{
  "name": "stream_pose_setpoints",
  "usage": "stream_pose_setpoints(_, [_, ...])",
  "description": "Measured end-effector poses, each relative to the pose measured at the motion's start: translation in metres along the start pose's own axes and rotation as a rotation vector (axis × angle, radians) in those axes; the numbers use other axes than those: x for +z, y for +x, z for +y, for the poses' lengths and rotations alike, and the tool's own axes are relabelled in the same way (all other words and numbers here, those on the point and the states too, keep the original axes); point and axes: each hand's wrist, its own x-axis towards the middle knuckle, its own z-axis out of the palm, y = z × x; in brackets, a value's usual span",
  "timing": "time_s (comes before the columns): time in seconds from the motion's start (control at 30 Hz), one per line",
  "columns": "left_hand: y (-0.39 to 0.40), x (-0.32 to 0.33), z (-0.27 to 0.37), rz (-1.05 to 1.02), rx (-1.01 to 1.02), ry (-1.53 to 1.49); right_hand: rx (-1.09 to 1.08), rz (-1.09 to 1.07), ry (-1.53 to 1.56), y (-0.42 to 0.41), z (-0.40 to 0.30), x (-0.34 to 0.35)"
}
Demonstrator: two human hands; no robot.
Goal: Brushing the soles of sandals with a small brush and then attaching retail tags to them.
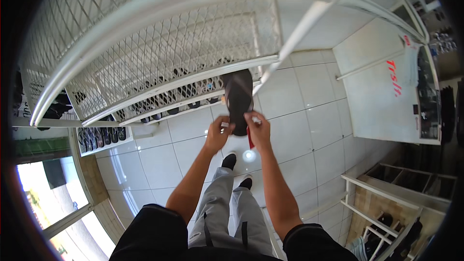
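A dark flip-flop is in front of me, its toe end pointing away, level with the rack's lower shelves. My left hand grips the left edge of its heel, and something small and white shows at those fingers. On the opposite edge, my right hand pinches the sole between thumb and fingers. A red strip, perhaps a tag, hangs beside the right hand. Blur hides the finer detail of the straps, and whether a second sole lies behind this one I cannot tell.
A white metal mesh rack rises ahead, with several flip-flops on its lower shelves. More flip-flops stand in a low tray at left. A white cabinet bearing red lettering is at right, above a white-framed shelf. White tiles cover the floor.
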Motion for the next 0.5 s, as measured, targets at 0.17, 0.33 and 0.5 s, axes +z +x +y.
stream_pose_setpoints(0.17, [-0.122, 0.02, 0.051, -0.167, -0.23, -0.062, 0.04, 0.002, -0.022, -0.116, -0.037, -0.055])
stream_pose_setpoints(0.33, [-0.188, 0.052, 0.117, -0.406, -0.092, -0.183, -0.114, 0.108, 0.015, -0.212, -0.089, -0.125])
stream_pose_setpoints(0.5, [-0.215, 0.116, 0.218, -0.366, 0.098, -0.334, -0.185, 0.225, 0.01, -0.289, -0.164, -0.185])
